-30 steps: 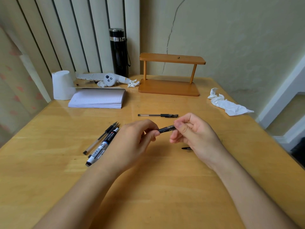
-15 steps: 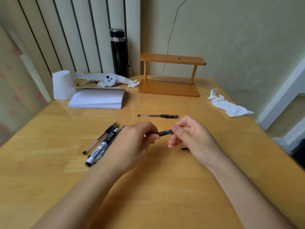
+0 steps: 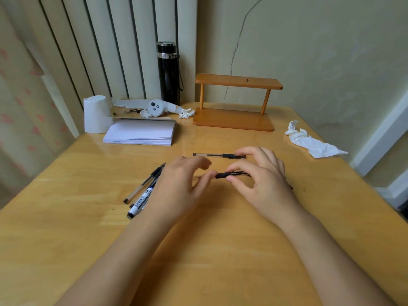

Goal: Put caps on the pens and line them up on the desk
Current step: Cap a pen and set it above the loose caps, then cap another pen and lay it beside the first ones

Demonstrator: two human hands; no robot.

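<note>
A black pen (image 3: 231,174) lies level between both hands, just above the desk (image 3: 220,239). My right hand (image 3: 262,184) pinches its right part with thumb and fingers. My left hand (image 3: 178,188) touches its left end with thumb and fingertips; the other fingers are blurred and lifted. A clear pen with a black grip (image 3: 217,155) lies behind the hands, parallel to the desk's far edge. Partly under my left hand lie a clear pen (image 3: 143,184) and a white marker (image 3: 139,203), pointing diagonally. A small black piece (image 3: 291,186) peeks out right of my right hand.
At the back stand a wooden shelf (image 3: 236,102), a black flask (image 3: 169,72), a paper roll (image 3: 96,113) and a white notebook (image 3: 141,133). A white controller (image 3: 155,107) lies behind the notebook. A crumpled tissue (image 3: 311,143) lies at the right edge.
Both hands have lowered the black pen and turned it from tilted to level. My right hand's fingers have spread out along the pen; my left hand's fingers have loosened.
</note>
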